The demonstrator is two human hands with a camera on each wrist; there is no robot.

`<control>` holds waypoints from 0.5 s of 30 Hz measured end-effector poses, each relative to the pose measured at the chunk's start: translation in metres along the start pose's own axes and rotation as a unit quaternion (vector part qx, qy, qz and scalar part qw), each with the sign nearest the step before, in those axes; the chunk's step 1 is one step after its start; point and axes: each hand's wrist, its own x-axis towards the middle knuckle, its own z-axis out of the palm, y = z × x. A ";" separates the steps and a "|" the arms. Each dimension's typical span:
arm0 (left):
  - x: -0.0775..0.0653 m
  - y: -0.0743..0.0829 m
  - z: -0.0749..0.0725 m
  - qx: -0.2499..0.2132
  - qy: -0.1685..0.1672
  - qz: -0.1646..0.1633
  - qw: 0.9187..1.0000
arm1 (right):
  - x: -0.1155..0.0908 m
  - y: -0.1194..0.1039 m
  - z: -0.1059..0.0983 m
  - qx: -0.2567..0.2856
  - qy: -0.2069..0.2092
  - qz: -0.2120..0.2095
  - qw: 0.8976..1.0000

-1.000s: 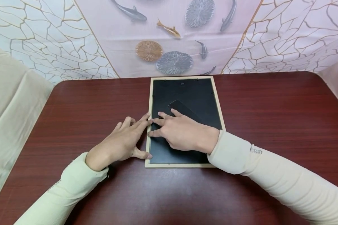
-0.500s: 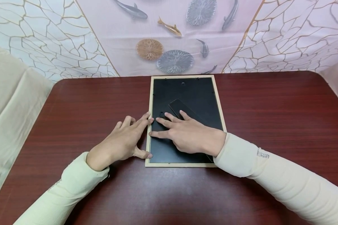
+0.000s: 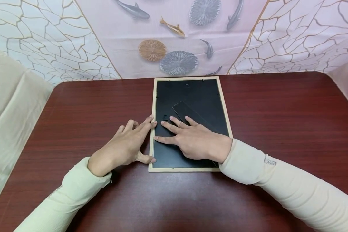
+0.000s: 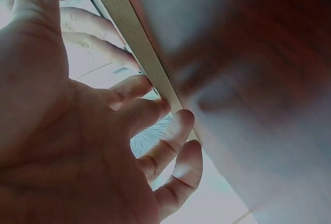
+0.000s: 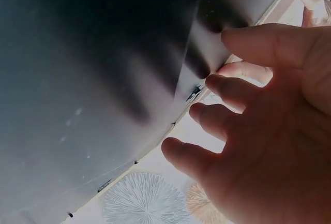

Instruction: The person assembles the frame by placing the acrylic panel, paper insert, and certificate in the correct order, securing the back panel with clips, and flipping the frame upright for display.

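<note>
A picture frame with a pale wooden border (image 3: 224, 111) lies back side up on the table, its black backing board (image 3: 203, 91) showing. A black stand leg (image 3: 187, 111) runs slantwise across the board, partly under my right hand (image 3: 195, 140). That hand's fingers are spread over the board, the thumb pointing at the left border. My left hand (image 3: 123, 145) rests its thumb and fingertips along the left border. In the left wrist view, fingertips (image 4: 181, 123) lie by the wooden edge (image 4: 132, 30). Spread fingers (image 5: 189, 157) face the board (image 5: 77, 79) in the right wrist view.
The frame's top reaches close to the far edge of the dark red wooden table (image 3: 278, 106). Behind it hangs a printed cloth (image 3: 179, 42) with fish and round motifs. Beige cloth (image 3: 14, 106) hangs at the left side. Small black tabs (image 3: 202, 80) line the frame's inner edge.
My right hand has slid slightly to the right over the backing board, uncovering a small black catch near the stand leg. My left hand stays at the left border.
</note>
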 end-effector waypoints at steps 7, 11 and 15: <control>0.000 -0.001 0.000 -0.008 -0.005 -0.005 1.000 | 0.002 0.002 0.002 0.005 -0.010 0.001 1.000; 0.001 -0.001 0.000 -0.004 -0.008 -0.007 1.000 | 0.002 0.003 0.003 0.017 -0.008 -0.002 1.000; 0.001 0.000 0.001 -0.001 -0.010 -0.009 1.000 | 0.000 0.002 0.003 0.024 -0.002 -0.004 1.000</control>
